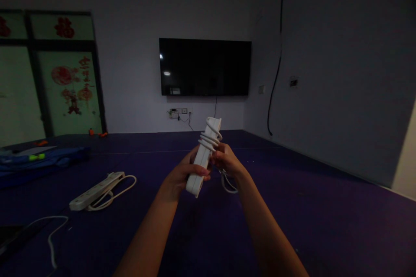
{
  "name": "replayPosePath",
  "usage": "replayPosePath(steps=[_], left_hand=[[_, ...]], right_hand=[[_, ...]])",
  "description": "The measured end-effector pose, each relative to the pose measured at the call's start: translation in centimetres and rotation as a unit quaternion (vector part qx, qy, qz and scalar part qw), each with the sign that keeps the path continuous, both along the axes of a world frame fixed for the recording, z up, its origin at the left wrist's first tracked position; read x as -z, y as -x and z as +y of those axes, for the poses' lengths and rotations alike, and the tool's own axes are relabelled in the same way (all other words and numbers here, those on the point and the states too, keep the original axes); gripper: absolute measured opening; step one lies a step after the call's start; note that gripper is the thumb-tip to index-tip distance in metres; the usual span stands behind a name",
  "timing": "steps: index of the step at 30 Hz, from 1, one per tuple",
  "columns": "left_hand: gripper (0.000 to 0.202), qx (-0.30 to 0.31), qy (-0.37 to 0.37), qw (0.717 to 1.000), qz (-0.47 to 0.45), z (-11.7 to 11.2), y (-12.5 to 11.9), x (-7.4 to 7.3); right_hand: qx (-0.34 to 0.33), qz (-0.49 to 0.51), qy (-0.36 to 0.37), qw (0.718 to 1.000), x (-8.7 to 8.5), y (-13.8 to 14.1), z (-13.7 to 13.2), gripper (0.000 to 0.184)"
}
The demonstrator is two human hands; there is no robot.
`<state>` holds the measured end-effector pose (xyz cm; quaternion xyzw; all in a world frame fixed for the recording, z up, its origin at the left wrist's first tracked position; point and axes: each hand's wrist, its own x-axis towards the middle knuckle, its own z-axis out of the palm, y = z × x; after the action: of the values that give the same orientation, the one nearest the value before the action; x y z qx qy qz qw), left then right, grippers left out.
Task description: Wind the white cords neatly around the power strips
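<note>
A white power strip (204,156) is held up in front of me, tilted slightly, with several turns of its white cable (209,140) wound round its upper part. My left hand (183,174) grips the lower half of the strip, fingers wrapped round it. My right hand (226,159) is closed on the cable beside the strip, and a loose loop of cable (227,185) hangs below that hand.
A second white power strip (96,190) with its cable lies on the dark purple floor at the left. Another white cable (50,236) trails at lower left. Blue fabric (39,162) lies by the window. A wall-mounted television (204,67) hangs ahead.
</note>
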<state>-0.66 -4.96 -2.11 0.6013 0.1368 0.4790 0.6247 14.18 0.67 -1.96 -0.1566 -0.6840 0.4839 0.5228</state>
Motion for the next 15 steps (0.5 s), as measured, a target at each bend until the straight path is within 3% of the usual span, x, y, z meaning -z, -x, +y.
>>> replayPosePath(steps=[5, 11, 15], left_hand=[[0.043, 0.034, 0.0, 0.999, -0.009, -0.4, 0.1, -0.1], [0.067, 0.027, -0.016, 0.999, -0.004, -0.7, 0.5, -0.6], [0.069, 0.012, -0.023, 1.0, 0.01, -0.3, 0.9, -0.5]], right_hand=[[0.053, -0.038, -0.037, 0.997, -0.8, 0.0, -0.7, 0.041], [0.058, -0.029, -0.039, 0.997, -1.2, 0.6, -1.5, 0.04], [0.06, -0.011, -0.031, 0.998, -1.2, 1.0, -1.6, 0.039]])
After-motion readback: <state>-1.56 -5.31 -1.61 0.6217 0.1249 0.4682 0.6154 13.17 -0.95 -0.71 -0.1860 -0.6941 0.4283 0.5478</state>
